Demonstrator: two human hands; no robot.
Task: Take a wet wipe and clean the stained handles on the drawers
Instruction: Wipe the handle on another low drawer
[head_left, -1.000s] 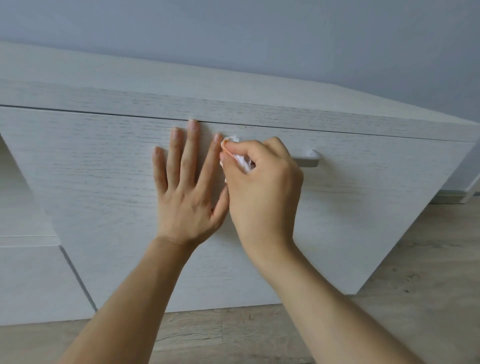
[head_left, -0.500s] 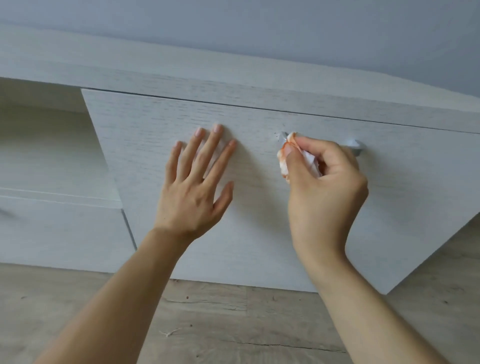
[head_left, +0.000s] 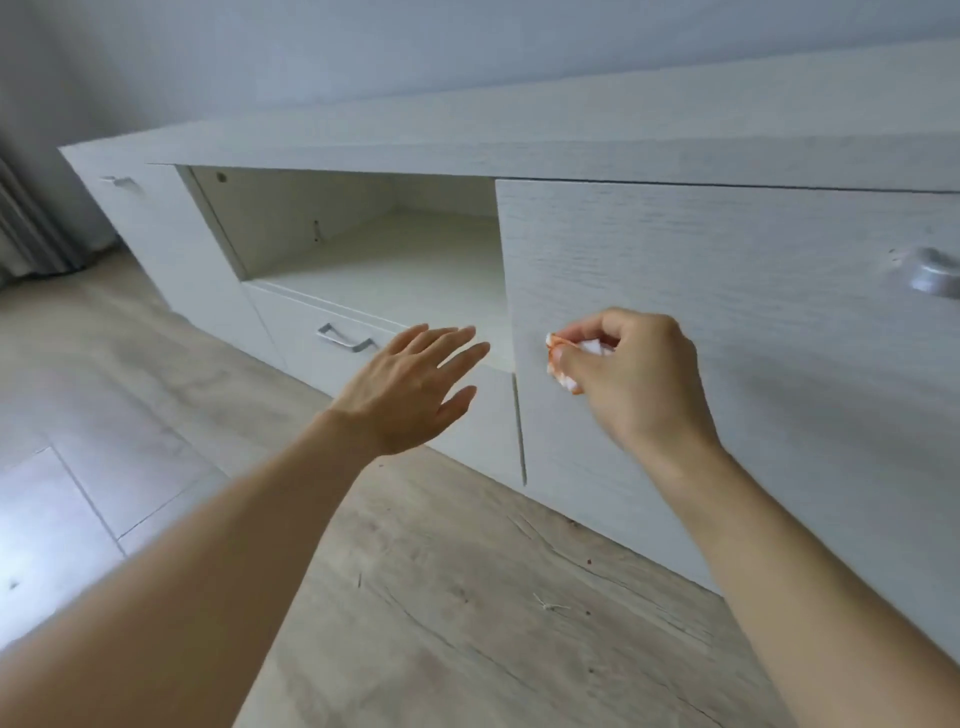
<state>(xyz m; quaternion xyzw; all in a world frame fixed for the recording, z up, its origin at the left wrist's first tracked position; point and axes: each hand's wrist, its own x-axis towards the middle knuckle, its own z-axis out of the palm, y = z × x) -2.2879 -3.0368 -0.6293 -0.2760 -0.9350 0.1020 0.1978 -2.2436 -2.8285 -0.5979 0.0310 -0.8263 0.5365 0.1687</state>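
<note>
The right hand (head_left: 639, 379) pinches a crumpled white wet wipe (head_left: 563, 364), stained orange, its fingers curled round it, in front of the right drawer front (head_left: 727, 322); whether the wipe touches the panel is hard to tell. That drawer's handle (head_left: 930, 273) sits well to the right, with small dark specks beside it. The left hand (head_left: 410, 387) hovers with fingers spread and straight, holding nothing, before the low middle drawer (head_left: 415, 415), whose metal handle (head_left: 345, 338) lies just left of it. Above is an open shelf (head_left: 384, 270). A third handle (head_left: 119, 182) shows far left. Below lies wooden floor (head_left: 441, 597).
</note>
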